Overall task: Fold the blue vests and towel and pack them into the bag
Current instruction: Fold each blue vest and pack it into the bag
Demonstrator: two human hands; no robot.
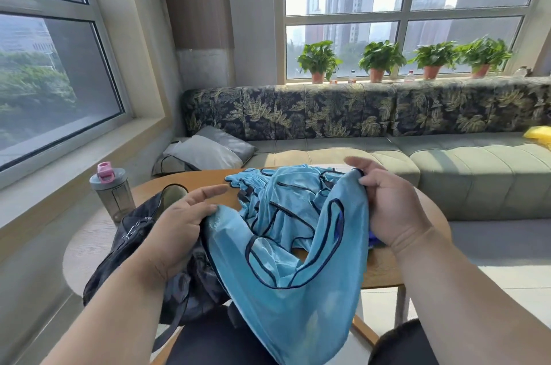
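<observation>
A light blue mesh vest (286,284) with dark trim hangs between my hands above the table edge and drapes down over my lap. My left hand (179,224) pinches its left edge, with the fingers stretched forward. My right hand (384,200) grips its right edge, fingers curled over the fabric. More blue vests (268,185) lie crumpled in a pile on the wooden table (202,178) behind it. A dark bag (140,233) sits open at the table's left, partly under my left arm. A bit of darker blue cloth (372,238) peeks out under my right wrist.
A grey shaker bottle with a pink lid (111,191) stands at the table's left edge. A sofa (447,168) with grey cushions (208,153) runs behind the table. Potted plants (378,60) line the window sill. Something yellow (539,135) lies at the far right.
</observation>
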